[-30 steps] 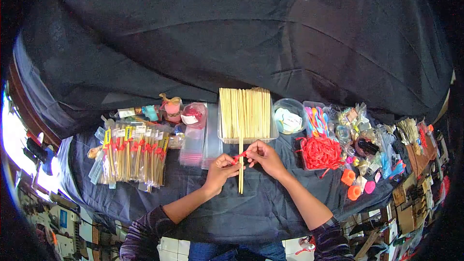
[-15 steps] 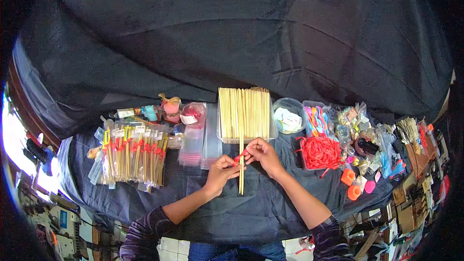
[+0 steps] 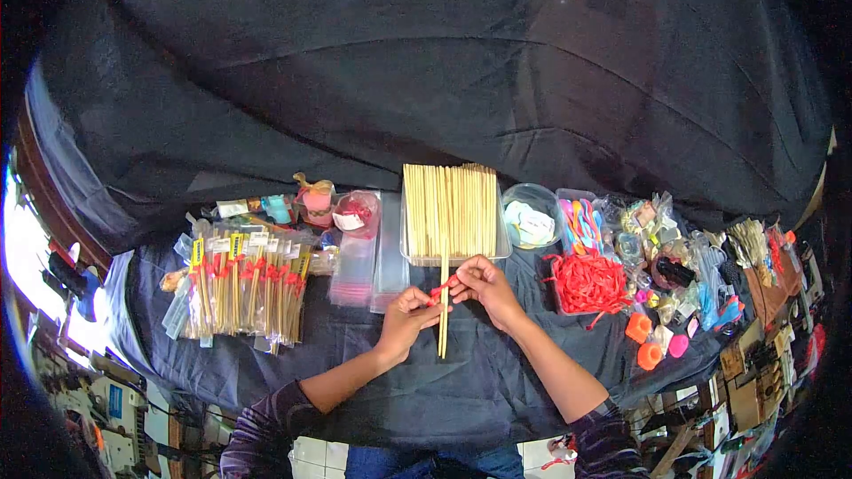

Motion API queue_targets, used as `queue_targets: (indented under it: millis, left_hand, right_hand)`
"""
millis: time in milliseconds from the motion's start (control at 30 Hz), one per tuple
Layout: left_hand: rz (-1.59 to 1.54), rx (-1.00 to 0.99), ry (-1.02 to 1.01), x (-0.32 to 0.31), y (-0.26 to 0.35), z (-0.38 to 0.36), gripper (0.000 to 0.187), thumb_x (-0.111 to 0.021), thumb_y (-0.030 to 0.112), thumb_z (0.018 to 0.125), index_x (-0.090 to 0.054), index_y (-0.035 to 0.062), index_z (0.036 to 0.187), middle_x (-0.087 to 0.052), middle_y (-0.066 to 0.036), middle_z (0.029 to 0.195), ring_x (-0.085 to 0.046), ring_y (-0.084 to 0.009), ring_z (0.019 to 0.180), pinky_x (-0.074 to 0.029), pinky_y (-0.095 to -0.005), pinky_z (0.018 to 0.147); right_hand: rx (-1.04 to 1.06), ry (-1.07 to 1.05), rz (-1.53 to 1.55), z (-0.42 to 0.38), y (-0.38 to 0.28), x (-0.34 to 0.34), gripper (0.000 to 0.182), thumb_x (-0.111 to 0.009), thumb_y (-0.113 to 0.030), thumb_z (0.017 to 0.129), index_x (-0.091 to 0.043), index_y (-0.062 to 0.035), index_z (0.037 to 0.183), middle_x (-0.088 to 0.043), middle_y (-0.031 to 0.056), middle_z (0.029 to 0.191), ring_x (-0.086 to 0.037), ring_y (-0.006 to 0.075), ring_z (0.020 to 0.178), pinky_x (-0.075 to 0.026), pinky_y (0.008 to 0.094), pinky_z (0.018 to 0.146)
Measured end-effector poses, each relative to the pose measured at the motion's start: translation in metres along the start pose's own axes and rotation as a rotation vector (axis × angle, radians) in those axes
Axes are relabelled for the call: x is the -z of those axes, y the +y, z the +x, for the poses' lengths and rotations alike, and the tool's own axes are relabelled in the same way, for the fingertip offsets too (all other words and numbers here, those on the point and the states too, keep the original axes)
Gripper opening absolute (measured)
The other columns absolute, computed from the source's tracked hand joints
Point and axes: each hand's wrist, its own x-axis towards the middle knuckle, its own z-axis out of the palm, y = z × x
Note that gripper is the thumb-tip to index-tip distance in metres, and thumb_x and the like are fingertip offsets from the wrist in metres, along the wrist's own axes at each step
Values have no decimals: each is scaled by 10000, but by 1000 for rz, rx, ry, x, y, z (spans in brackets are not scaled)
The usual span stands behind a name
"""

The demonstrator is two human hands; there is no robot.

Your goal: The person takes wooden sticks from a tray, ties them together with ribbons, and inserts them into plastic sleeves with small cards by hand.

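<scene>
A pair of wooden chopsticks (image 3: pixel 443 334) stands lengthwise before me, its top end overlapping the box of chopsticks behind. Around its middle goes a red ribbon (image 3: pixel 437 292). My left hand (image 3: pixel 407 324) is closed at the left side of the pair, gripping chopsticks and ribbon together. From the right, my right hand (image 3: pixel 487 291) pinches the ribbon close to the wood. Fingers partly cover the ribbon, so I cannot make out whether it is knotted.
Behind my hands is a clear box (image 3: pixel 501 253) full of chopsticks. Bagged chopsticks with red ribbons (image 3: pixel 248 288) lie at left, beside clear plastic sleeves (image 3: pixel 353 270). Right are a tub of labels (image 3: pixel 531 222), colourful spoons (image 3: pixel 581 217), a heap of red ribbon (image 3: pixel 590 282) and small trinkets.
The hands and the chopsticks hold nearly the same pose. The whole view has shifted very slightly.
</scene>
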Motion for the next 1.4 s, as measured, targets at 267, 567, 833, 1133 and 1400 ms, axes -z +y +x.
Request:
queue_targets:
  millis: [267,567,833,1133,1400]
  left_hand:
    - [182,-65,40,4,0,6,104,-597,88,838,-510,38,812,-598,-56,848,-582,-97,744,-505,-234,605]
    - [102,-217,53,13,-6,12,175,-593,29,822,-448,36,921,-591,-68,828,-597,-128,769,-500,-255,656]
    - [-36,-197,134,0,8,4,283,-594,-12,801,-384,51,980,-597,-158,1044,-610,-170,813,-500,-261,676]
    - [55,-171,76,4,4,6,225,-582,12,819,-464,25,1010,-627,-114,955,-614,-156,818,-497,-257,694]
    - [42,-174,45,4,2,8,140,-579,22,826,-510,-3,945,-628,-112,909,-617,-160,820,-501,-267,729]
  right_hand:
    - [215,132,-727,-6,-18,11,244,-435,-241,928,-585,-61,993,-478,-7,583,-440,57,534,-369,205,494]
    - [231,85,-869,-10,-21,11,222,-580,-256,841,-644,-52,901,-530,68,587,-496,123,528,-407,281,516]
    - [383,142,-959,-15,-21,-1,234,-613,-168,803,-608,-81,1020,-565,94,765,-562,189,649,-452,306,571]
    - [766,66,-1231,-15,-25,-13,266,-605,-61,773,-608,-109,1035,-598,65,829,-589,238,760,-488,324,641]
    - [749,63,-1207,-12,-18,-6,162,-616,-80,773,-611,-75,934,-591,70,832,-588,240,783,-489,328,654]
